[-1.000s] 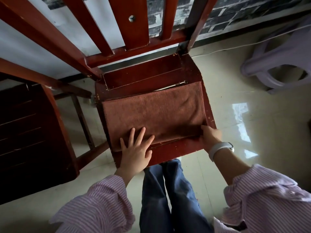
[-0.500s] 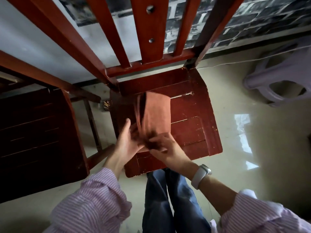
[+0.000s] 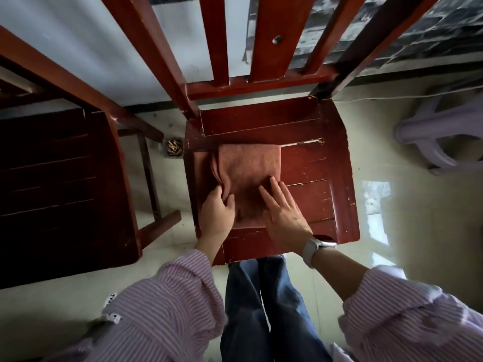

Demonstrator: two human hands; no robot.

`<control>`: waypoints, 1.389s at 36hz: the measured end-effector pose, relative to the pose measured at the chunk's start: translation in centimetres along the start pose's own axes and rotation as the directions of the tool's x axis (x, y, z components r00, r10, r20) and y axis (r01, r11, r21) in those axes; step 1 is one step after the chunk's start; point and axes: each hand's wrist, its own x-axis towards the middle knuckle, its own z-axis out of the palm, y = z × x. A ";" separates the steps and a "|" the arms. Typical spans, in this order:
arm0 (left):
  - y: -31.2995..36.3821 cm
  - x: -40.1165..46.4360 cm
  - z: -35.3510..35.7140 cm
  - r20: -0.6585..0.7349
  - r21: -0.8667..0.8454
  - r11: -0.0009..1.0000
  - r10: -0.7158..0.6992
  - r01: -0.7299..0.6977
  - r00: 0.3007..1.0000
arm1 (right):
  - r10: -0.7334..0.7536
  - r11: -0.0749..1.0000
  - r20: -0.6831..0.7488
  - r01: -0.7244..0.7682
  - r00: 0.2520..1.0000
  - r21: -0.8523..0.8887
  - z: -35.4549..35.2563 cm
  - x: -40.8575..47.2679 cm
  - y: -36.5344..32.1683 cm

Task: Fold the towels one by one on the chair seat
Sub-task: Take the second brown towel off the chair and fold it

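Observation:
A brown towel (image 3: 248,168) lies folded on the left half of the red wooden chair seat (image 3: 313,178). Its layered edges bunch up along its left side. My left hand (image 3: 217,212) sits at the towel's near left corner, fingers curled with the thumb pinching the layered edge. My right hand (image 3: 282,212) lies flat on the towel's near right part, fingers spread and pressing it down. A white watch is on my right wrist.
The chair's slatted back (image 3: 264,40) rises beyond the seat. A second dark wooden chair (image 3: 60,178) stands close on the left. A small dish of bits (image 3: 173,148) lies on the floor between them. A pale plastic stool (image 3: 439,137) stands at the right on glossy tiles.
A second ago the towel lay spread wide across the seat. My hands brought its right side over to the left, and it now lies flat as a narrower fold under both hands.

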 end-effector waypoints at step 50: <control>-5.4 6.5 -0.4 0.176 0.616 0.647 0.444 -0.450 0.879 | -0.235 0.823 -0.252 0.054 0.939 -0.565 2.0 8.1 0.4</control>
